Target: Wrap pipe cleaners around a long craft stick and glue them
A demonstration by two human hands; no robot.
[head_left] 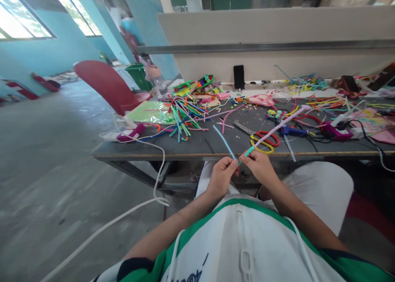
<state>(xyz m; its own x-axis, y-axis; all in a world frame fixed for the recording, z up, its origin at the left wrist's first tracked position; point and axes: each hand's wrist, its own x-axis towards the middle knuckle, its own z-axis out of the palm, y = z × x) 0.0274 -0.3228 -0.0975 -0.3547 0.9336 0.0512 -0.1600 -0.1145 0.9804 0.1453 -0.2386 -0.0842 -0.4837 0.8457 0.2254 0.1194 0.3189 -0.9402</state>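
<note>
Just over the table's front edge, my two hands meet fingertip to fingertip. My left hand (pixel 222 174) is closed, its thumb and fingers pinching the lower end of a light blue pipe cleaner (pixel 224 142) that slants up to the left. Closed too, my right hand (pixel 259 165) pinches a long lilac pipe cleaner (pixel 277 127) near its lower end, where a green wrapping (pixel 249 151) goes round it. The lilac one points up and right, passing over scissors with red and yellow handles (pixel 262 144). Where the two pipe cleaners come together, my fingertips partly hide them.
On the dark table (pixel 197 146) lies a heap of cut coloured pieces (pixel 185 113). A blue glue gun (pixel 293 131) and a purple-and-white power strip (pixel 338 130) lie right. A black phone (pixel 238 77) leans at the back. A white cable (pixel 163 162) hangs off the left edge.
</note>
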